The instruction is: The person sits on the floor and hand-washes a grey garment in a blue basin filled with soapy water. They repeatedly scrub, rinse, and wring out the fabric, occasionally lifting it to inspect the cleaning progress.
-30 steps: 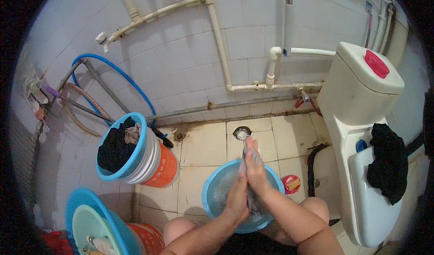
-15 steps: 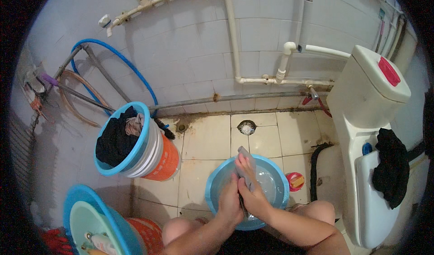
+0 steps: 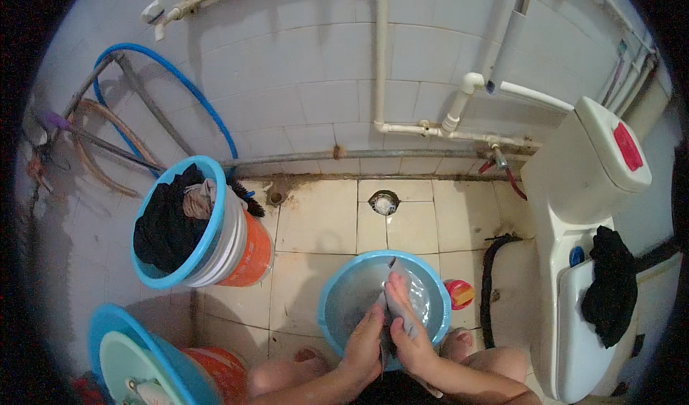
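Above a light blue basin (image 3: pixel 324 301) of water, a wet grey cloth (image 3: pixel 395 265) is held between my two hands. My left hand (image 3: pixel 364 342) is closed on its near left part, thumb pointing up. My right hand (image 3: pixel 410 337) lies along the other side of the cloth, its fingers reaching toward the far end and its thumb bent in toward the left hand. Part of the cloth hangs below the palms. What kind of garment it is cannot be made out, as the hands cover much of it.
A blue tub (image 3: pixel 143 279) with dark clothes rests on a white and orange bucket (image 3: pixel 251 251). Nearer stands another blue basin (image 3: pixel 100 333) with a green one inside. A red dish (image 3: pixel 460 294) sits beside the water basin. Black cloth (image 3: pixel 610 286) lies on the toilet (image 3: pixel 574 333).
The view has shifted a little. My hands have drawn slightly nearer, and the grey cloth, earlier a narrow bundle, now spreads more between them.
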Demonstrator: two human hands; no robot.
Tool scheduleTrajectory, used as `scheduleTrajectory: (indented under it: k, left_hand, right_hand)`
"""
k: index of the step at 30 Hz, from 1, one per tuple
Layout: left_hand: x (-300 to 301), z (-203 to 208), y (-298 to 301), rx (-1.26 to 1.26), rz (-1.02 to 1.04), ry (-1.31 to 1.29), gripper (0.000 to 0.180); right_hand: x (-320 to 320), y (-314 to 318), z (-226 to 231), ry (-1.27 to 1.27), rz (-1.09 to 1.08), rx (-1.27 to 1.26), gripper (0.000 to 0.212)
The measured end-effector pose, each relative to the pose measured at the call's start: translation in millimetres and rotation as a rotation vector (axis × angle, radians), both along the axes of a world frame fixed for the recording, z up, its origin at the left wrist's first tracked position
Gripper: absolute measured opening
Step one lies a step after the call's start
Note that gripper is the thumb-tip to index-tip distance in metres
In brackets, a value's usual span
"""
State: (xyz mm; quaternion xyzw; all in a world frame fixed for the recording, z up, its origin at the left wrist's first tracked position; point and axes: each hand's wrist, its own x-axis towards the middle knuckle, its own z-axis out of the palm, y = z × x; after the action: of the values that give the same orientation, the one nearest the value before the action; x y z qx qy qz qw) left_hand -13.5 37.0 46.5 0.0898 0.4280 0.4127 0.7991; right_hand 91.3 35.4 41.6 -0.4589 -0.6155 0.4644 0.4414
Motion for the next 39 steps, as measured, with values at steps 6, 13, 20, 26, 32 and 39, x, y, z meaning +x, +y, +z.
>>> scheduleTrajectory:
  k: [6,13,20,26,32,39]
  left_hand:
    - [-7.6,9.5,-16.9,0.027,-0.008,-0.060,0.049]
    - [-6.2,34.0,-15.9,-0.002,0.120,-0.074,0.049]
    - [31.6,18.1,-54.6,0.359,-0.010,0.039,0.058]
    - [3.3,17.9,-30.2,0.339,0.141,0.038,0.054]
    - [19.2,18.7,-52.3,0.208,-0.071,-0.094,0.051]
    - [-17.3,66.7,-25.7,0.310,-0.104,-0.205,0.045]
  right_hand:
    - [1.0,-15.5,5.9,0.032,0.048,0.015,0.052]
    - [-12.9,-44.0,11.9,-0.031,0.126,0.145,0.051]
    - [15.0,3.1,-3.3,0.034,-0.095,0.057,0.054]
    - [-25.6,-47.3,21.2,-0.105,0.092,0.243,0.053]
    - [26.5,8.9,4.7,0.352,-0.150,-0.111,0.054]
    - [50.7,-11.3,19.7,0.740,-0.016,-0.565,0.053]
